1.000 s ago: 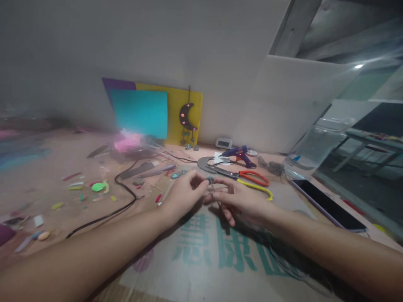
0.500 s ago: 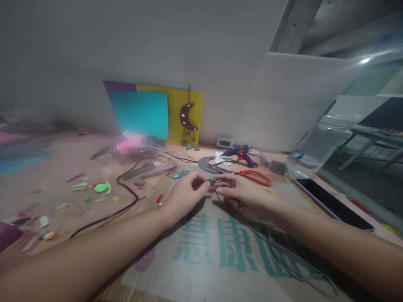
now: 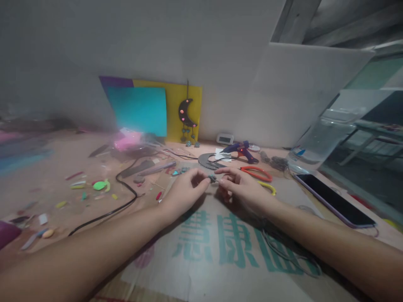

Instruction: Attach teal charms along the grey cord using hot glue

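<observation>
A small grey-green piece [image 3: 213, 178] sits between my two hands, above the printed sheet. My left hand [image 3: 192, 186] pinches it between thumb and fingertips from the left. On its right side, my right hand [image 3: 237, 184] has its thumb and fingers closed at the piece's edge, with the index finger stretched out above; what it pinches is too small to make out. A loop of grey cord [image 3: 291, 262] lies on the sheet under my right forearm. Behind my hands rests a grey crescent [image 3: 206, 160].
Orange-handled pliers [image 3: 256, 173], a yellow handle [image 3: 269, 188] and a blue glue gun [image 3: 241, 151] lie behind my right hand. A phone [image 3: 335, 201] and a clear container [image 3: 317, 142] stand right. Clay scraps and a black cable [image 3: 121, 205] lie left. A moon ornament [image 3: 185, 113] leans behind.
My right hand's index finger has lifted and straightened away from the piece. The cord loop has shifted slightly left under my right forearm. The camera view has moved a little.
</observation>
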A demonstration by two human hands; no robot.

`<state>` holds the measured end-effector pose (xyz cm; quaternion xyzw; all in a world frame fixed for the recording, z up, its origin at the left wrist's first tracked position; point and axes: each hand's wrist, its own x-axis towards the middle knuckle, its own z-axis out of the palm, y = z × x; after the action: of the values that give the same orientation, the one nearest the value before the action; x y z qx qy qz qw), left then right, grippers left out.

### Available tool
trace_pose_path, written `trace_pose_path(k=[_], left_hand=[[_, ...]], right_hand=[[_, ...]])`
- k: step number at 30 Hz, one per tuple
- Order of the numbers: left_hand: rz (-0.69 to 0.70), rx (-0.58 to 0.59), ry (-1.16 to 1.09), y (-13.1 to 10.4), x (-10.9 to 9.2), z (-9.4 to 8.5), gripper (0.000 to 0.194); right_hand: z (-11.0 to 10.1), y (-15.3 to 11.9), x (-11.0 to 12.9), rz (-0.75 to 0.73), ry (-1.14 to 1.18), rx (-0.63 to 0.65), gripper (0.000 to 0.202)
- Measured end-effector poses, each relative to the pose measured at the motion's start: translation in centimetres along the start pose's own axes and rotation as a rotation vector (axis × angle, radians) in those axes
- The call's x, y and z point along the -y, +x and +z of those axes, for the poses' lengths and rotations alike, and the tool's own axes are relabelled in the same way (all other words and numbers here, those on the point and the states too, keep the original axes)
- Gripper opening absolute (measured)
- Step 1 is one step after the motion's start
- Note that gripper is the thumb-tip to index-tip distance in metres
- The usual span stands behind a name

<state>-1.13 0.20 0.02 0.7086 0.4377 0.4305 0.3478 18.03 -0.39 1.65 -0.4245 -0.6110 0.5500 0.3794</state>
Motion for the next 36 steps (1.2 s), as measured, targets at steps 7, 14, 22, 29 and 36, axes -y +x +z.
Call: trace_pose_path(k=[7,14,22,29,36], left_hand=[[0.015,0.061,0.061,-0.2,-0.5,0.0,0.016],[0.017,0.116,0.003,-0.1,-0.4,0.0,0.017],[-0.013,0.096,-0.008,-0.1,-0.2,0.0,0.020],[-0.004,0.081,0.016,0.0,0.0,0.0,0.022],[-0.003,0.084,0.040,-0.1,-0.3,-0.1,0.023]], right_hand=[[0.7,-0.2,-0.6,-0.003,-0.097,-0.066,0.031],[0.9,-0.4,-0.8,0.018,-0.081,-0.104,0.031],[0.9,-0.3,-1.1,-0.039,-0.127,-0.080,0.030],[0.8,-0.2,-1.1,-0.074,-0.189,-0.064,0.028],[0.7,-0.4,-0.8,-0.024,-0.207,-0.121,0.030]])
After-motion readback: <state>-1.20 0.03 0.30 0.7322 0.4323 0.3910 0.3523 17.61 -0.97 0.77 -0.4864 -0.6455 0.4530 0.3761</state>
